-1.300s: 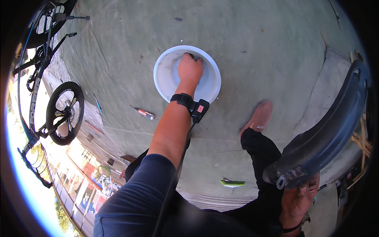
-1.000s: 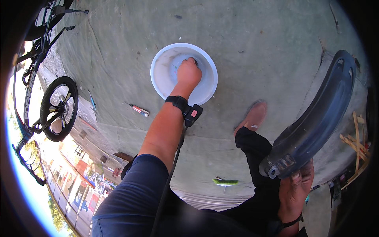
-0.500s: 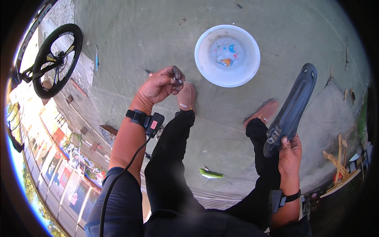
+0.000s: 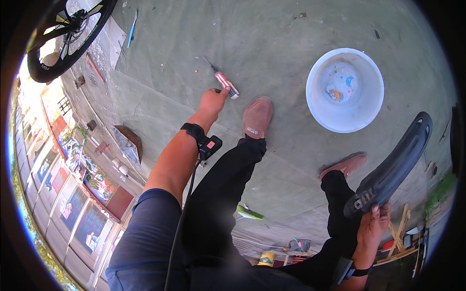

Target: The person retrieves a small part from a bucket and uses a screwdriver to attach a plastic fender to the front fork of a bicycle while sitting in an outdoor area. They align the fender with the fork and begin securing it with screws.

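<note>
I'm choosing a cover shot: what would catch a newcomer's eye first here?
Probably the white basin on the ground, right of centre, with a colourful picture inside its bottom. Next, the long dark mudguard in the right hand, lower right. Then the red-and-white tool at the left hand's fingertips, left of centre.

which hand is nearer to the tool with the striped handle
Left: the left hand is right at the striped-handled tool; the right hand is far off toward the lower right, holding the dark mudguard.

Dk-gry mudguard (image 4: 395, 169), red/wht-striped tool handle (image 4: 222, 80)
</note>
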`<state>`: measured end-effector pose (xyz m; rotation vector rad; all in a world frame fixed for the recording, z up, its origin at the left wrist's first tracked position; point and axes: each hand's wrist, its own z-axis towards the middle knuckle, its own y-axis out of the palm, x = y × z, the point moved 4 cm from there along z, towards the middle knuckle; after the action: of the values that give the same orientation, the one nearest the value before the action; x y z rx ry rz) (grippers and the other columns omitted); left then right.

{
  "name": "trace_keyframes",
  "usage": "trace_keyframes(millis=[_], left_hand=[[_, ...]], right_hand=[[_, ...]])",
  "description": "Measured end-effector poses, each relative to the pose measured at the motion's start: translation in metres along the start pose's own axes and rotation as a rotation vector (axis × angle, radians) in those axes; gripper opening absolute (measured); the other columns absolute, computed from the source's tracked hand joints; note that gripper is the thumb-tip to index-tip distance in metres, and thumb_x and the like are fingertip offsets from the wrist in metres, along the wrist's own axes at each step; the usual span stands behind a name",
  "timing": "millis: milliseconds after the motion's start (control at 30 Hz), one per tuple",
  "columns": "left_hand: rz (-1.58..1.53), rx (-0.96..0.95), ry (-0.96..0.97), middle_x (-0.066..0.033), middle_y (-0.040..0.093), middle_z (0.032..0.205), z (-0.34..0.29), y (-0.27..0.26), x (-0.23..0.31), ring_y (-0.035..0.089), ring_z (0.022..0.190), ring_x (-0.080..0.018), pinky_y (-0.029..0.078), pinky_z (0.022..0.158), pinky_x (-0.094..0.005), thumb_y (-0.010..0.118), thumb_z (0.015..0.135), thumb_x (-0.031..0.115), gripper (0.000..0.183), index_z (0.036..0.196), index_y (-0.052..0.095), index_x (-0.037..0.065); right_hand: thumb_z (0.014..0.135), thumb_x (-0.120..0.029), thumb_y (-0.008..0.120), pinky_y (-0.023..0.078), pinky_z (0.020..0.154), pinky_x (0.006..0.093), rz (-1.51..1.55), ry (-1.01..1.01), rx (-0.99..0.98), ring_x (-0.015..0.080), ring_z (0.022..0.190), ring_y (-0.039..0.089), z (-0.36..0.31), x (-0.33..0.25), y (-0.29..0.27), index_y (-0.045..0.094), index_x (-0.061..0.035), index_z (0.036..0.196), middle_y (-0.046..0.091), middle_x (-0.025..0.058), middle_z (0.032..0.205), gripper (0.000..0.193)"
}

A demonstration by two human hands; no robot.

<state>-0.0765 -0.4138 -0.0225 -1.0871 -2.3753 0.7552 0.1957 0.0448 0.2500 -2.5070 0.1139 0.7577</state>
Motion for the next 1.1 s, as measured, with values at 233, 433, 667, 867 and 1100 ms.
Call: trace_keyframes(millis=[233,433,667,867,1100], left_hand=[[-0.212,-0.205,-0.220,-0.0041,0.053,0.068,-0.002,0.015,0.020,0.045,0.050,-0.0121,0.033,0.044,-0.0298,0.069,0.082,0.039,0.041,0.091,0.063,0.000],[-0.430,-0.519,-0.133,0.0026,0.049,0.065,-0.120,-0.009,0.100,0.037,0.045,-0.0060,0.025,0.039,-0.0235,0.066,0.085,0.035,0.030,0.088,0.059,0.006],[-0.584,-1.282,0.398,-0.0036,0.059,0.096,-0.382,-0.072,0.205,0.057,0.091,-0.0127,0.046,0.083,-0.0288,0.067,0.084,0.021,0.028,0.104,0.058,0.004],[-0.440,-1.284,0.613,-0.0056,0.058,0.098,-0.569,-0.100,0.284,0.057,0.094,-0.0156,0.046,0.085,-0.0307,0.066,0.074,0.003,0.027,0.099,0.056,0.002],[-0.162,-1.064,0.724,-0.0002,0.058,0.086,-0.687,-0.076,0.335,0.054,0.081,-0.0087,0.046,0.074,-0.0261,0.073,0.077,0.011,0.023,0.089,0.054,0.006]], right_hand=[[0.084,-0.015,0.071,0.044,0.095,0.0335,0.702,0.149,-0.058,0.0196,0.105,0.058,0.028,-0.039,0.027,0.049,0.0005,0.122,0.058,0.0078,0.114,0.047],[0.086,-0.008,0.066,0.046,0.086,0.0287,0.831,0.168,-0.153,0.0152,0.094,0.060,0.016,-0.040,0.042,0.054,0.0014,0.114,0.064,0.0087,0.106,0.031],[0.089,-0.009,0.065,0.044,0.091,0.0294,1.001,0.146,-0.243,0.0134,0.098,0.058,-0.075,-0.069,-0.010,0.057,-0.0016,0.114,0.064,0.0045,0.108,0.028],[0.088,-0.009,0.066,0.045,0.091,0.0301,1.135,0.004,-0.216,0.0141,0.097,0.060,-0.160,-0.119,-0.130,0.057,-0.0002,0.113,0.064,0.0053,0.107,0.028],[0.086,-0.007,0.067,0.047,0.090,0.0309,1.283,-0.218,-0.097,0.0159,0.096,0.062,-0.217,-0.134,-0.279,0.057,-0.0011,0.112,0.065,0.0067,0.106,0.028]])
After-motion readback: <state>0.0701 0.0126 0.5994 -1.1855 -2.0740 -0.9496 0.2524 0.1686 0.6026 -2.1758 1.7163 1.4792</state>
